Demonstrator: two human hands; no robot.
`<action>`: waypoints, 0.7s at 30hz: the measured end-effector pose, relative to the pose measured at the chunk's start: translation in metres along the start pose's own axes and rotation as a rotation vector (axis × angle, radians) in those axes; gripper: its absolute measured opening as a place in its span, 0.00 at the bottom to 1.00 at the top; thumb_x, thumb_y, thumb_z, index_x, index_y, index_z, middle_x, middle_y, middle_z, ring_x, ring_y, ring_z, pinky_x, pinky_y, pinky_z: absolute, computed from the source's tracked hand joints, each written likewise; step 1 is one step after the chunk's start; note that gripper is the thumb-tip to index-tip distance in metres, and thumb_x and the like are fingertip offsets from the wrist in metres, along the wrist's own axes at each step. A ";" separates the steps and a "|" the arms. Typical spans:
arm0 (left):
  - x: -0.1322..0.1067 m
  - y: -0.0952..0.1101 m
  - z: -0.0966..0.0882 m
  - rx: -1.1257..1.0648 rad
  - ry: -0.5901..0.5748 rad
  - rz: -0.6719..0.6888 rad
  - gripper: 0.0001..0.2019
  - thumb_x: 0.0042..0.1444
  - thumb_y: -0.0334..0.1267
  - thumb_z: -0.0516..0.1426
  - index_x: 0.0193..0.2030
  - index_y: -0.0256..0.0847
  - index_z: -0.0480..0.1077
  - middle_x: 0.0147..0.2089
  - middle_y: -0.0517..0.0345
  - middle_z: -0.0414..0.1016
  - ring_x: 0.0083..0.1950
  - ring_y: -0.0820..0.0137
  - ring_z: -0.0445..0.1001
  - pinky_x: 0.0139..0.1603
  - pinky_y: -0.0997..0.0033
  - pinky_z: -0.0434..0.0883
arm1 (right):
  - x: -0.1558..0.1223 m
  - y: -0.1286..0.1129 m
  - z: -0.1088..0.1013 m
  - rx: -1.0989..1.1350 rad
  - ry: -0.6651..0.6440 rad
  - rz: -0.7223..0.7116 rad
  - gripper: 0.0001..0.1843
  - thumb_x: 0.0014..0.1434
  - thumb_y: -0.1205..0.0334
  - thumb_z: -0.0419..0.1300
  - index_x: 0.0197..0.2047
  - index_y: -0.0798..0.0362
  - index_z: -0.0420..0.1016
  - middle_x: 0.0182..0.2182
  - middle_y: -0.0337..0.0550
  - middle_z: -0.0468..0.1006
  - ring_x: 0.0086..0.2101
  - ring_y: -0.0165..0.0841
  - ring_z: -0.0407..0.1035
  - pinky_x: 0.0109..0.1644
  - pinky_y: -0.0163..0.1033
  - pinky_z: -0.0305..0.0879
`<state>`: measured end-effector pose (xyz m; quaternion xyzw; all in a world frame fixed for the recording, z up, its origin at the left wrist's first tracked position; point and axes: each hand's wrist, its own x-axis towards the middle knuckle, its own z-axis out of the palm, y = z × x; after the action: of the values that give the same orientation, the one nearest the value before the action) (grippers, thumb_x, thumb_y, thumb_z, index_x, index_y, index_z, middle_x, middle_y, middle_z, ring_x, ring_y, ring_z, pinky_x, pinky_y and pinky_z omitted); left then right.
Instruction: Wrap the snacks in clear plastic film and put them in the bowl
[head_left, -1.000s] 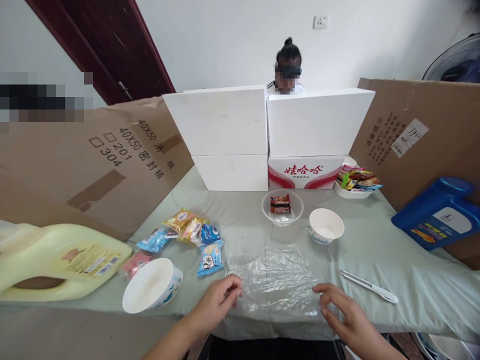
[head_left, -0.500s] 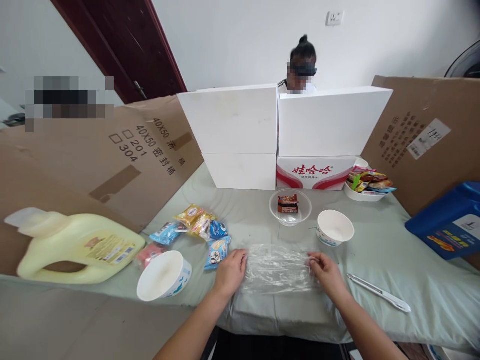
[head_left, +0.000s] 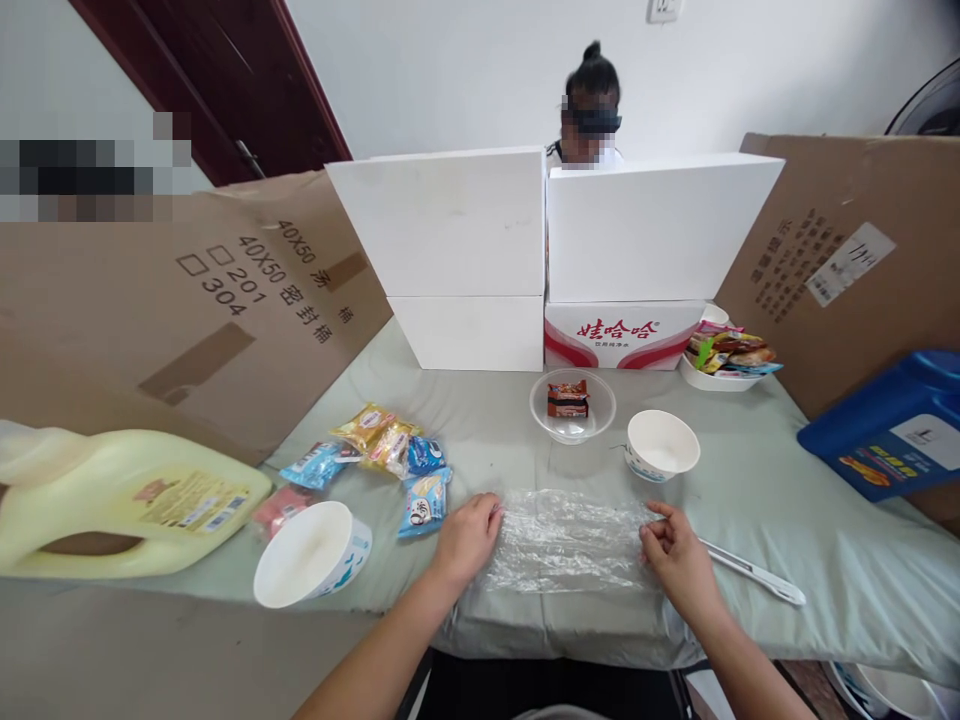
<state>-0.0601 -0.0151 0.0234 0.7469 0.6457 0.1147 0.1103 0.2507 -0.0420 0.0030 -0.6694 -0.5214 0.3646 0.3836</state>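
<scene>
A crinkled sheet of clear plastic wrap (head_left: 570,538) lies folded on the pale green tablecloth (head_left: 787,500) near the front edge. My left hand (head_left: 466,538) pinches its left end with curled fingers. At the right end my right hand (head_left: 677,558) grips the wrap, fingers bent around its edge. Behind the wrap stand a clear bowl (head_left: 572,405) holding a red snack packet and an empty white paper bowl (head_left: 663,446).
A tipped white paper bowl (head_left: 311,553) and several snack packets (head_left: 390,462) lie left, beside a yellow jug (head_left: 127,500). A white utility knife (head_left: 754,572) lies right, a blue jug (head_left: 892,430) beyond. Cardboard walls and white boxes (head_left: 555,260) enclose the table; a person sits behind them.
The wrap went from a wide spread sheet to a narrower folded strip farther from the edge. Both hands moved forward onto its ends, and my right hand has shifted slightly right.
</scene>
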 end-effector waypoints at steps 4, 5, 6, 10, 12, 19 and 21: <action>0.001 -0.001 -0.002 0.041 -0.022 -0.009 0.07 0.63 0.34 0.51 0.37 0.41 0.70 0.38 0.56 0.76 0.38 0.65 0.75 0.39 0.68 0.68 | -0.004 0.001 -0.003 -0.259 0.020 -0.025 0.22 0.55 0.53 0.49 0.50 0.53 0.64 0.27 0.38 0.75 0.28 0.36 0.72 0.35 0.40 0.64; 0.001 0.001 -0.003 0.064 -0.011 -0.008 0.07 0.62 0.33 0.52 0.38 0.40 0.70 0.38 0.55 0.75 0.38 0.64 0.75 0.39 0.67 0.68 | -0.004 0.002 -0.003 -0.319 0.021 -0.035 0.21 0.55 0.54 0.49 0.50 0.53 0.65 0.28 0.39 0.75 0.29 0.36 0.72 0.36 0.40 0.63; 0.002 0.004 -0.005 0.094 0.024 -0.005 0.06 0.62 0.33 0.52 0.39 0.40 0.71 0.38 0.53 0.75 0.39 0.63 0.74 0.40 0.66 0.68 | -0.003 0.002 -0.003 -0.366 0.018 -0.045 0.20 0.55 0.56 0.49 0.50 0.53 0.65 0.28 0.39 0.75 0.30 0.36 0.72 0.36 0.40 0.63; 0.003 0.033 -0.005 0.147 0.238 0.123 0.08 0.63 0.34 0.51 0.42 0.39 0.71 0.42 0.47 0.73 0.45 0.57 0.71 0.45 0.57 0.69 | -0.001 0.003 -0.001 -0.449 0.005 -0.055 0.19 0.56 0.59 0.47 0.49 0.54 0.65 0.28 0.40 0.75 0.30 0.36 0.71 0.36 0.39 0.61; 0.003 0.053 0.003 0.076 0.181 0.339 0.10 0.64 0.34 0.50 0.41 0.40 0.72 0.43 0.48 0.74 0.46 0.58 0.71 0.49 0.55 0.69 | 0.000 0.001 0.000 -0.440 0.013 -0.048 0.18 0.56 0.60 0.47 0.49 0.54 0.66 0.29 0.41 0.75 0.31 0.36 0.72 0.37 0.39 0.62; 0.008 0.082 0.041 -0.015 -0.250 0.737 0.35 0.58 0.54 0.57 0.70 0.53 0.49 0.73 0.56 0.45 0.73 0.52 0.42 0.69 0.40 0.43 | -0.007 0.008 -0.005 0.079 -0.101 0.084 0.31 0.53 0.54 0.57 0.58 0.52 0.56 0.30 0.36 0.75 0.20 0.31 0.69 0.26 0.37 0.65; 0.009 0.079 0.043 0.000 -0.288 0.727 0.36 0.59 0.55 0.56 0.71 0.54 0.46 0.74 0.57 0.40 0.74 0.52 0.38 0.70 0.40 0.39 | -0.010 0.017 -0.017 0.089 -0.140 0.076 0.31 0.51 0.59 0.57 0.58 0.51 0.56 0.28 0.33 0.73 0.19 0.30 0.67 0.25 0.36 0.64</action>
<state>0.0291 -0.0182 0.0074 0.9353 0.3169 0.0404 0.1522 0.2713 -0.0574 -0.0039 -0.6438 -0.5045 0.4476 0.3615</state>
